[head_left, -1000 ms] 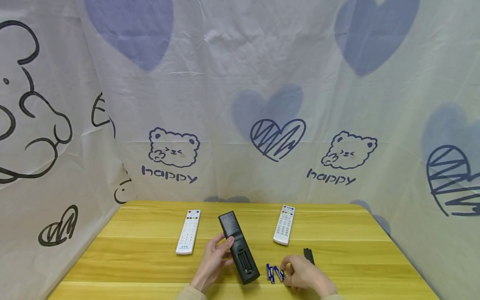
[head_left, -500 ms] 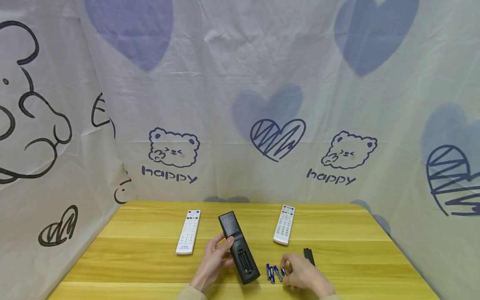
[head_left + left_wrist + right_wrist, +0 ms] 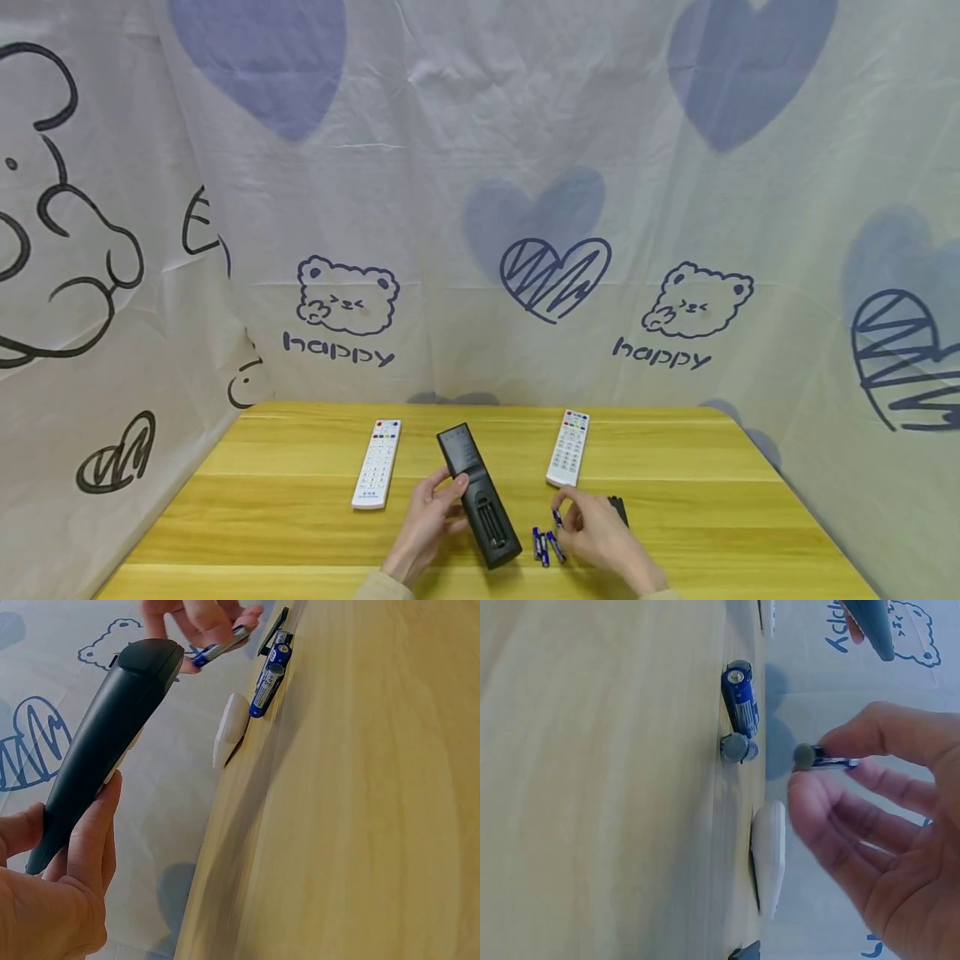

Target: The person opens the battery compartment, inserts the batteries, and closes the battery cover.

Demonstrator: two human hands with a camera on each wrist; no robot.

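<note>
My left hand [image 3: 427, 518] grips a black remote control [image 3: 465, 458], held off the table with its back up and the battery bay [image 3: 491, 521] open and without batteries. Between thumb and fingers my right hand [image 3: 597, 533] pinches a blue battery [image 3: 825, 759], lifted above the table. To the left of that hand, several blue batteries [image 3: 541, 546] lie close together on the wood. Behind the right hand is the black battery cover [image 3: 618, 508], partly hidden by it. In the left wrist view the remote's side shows, with the pinched battery [image 3: 221, 646] beyond its end.
Two white remote controls lie face up on the wooden table [image 3: 285, 483]: one remote [image 3: 377, 464] at the left, another remote [image 3: 568, 450] farther back on the right. A printed cloth [image 3: 465, 358] hangs behind the table's far edge.
My right hand has lifted one battery off the table and shifted slightly forward and left with it. The left hand and black remote have hardly moved.
</note>
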